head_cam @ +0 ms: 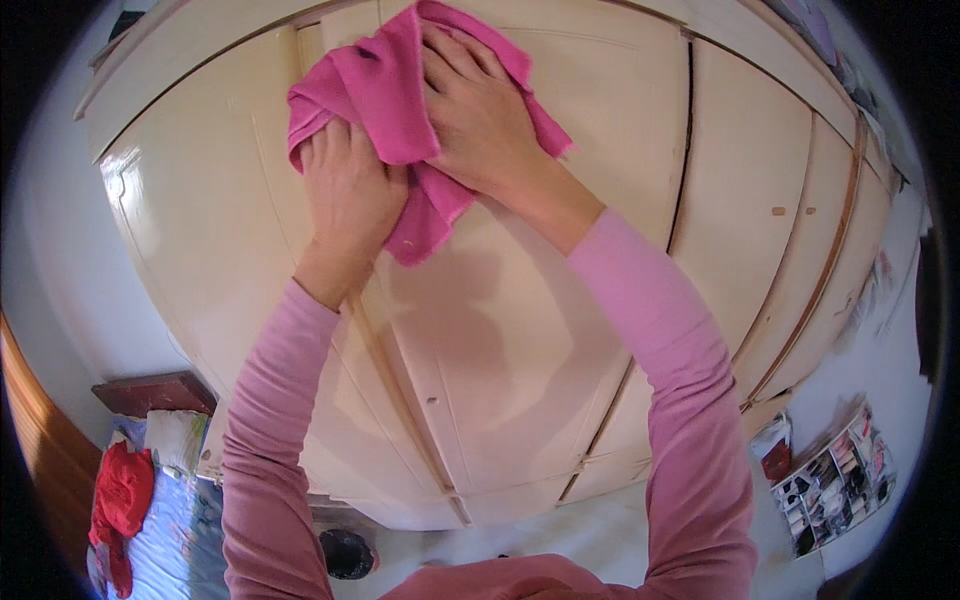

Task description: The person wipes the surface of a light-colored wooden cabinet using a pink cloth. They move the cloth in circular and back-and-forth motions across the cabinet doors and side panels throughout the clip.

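Observation:
A pink cloth (390, 90) lies bunched against the upper part of a cream wardrobe door (525, 330). My left hand (349, 176) grips the lower left of the cloth, its fingertips tucked under a fold. Higher up and to the right, my right hand (476, 112) presses on the cloth with the fingers spread over it and partly covered by its edge. One corner of the cloth hangs down between my wrists. Both hands are close together, near the top of the door.
Further wardrobe doors (742, 187) stand to the right. At the lower left is a bed (176, 532) with a red garment (124, 487). A black bin (346, 553) is on the floor below, and a filled shoe rack (832, 487) stands at the lower right.

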